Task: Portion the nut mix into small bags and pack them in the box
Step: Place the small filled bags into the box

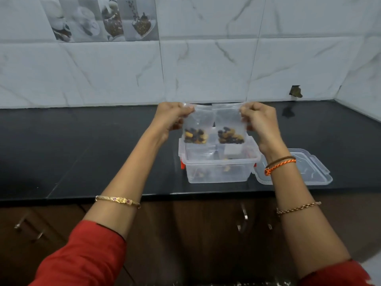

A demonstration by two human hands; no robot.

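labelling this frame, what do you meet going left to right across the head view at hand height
left hand → left clear nut bag → right clear nut bag → right hand → clear plastic lid lying on the black counter

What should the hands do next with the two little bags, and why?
Probably lower both bags into the clear box. The left hand holds one filled bag and the right hand the other bag, right above the open box, whose lid lies beside it.

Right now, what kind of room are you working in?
Most likely a home kitchen: a polished black stone countertop, white marble-look wall tiles with food-picture tiles, and dark brown cabinets with metal handles below.
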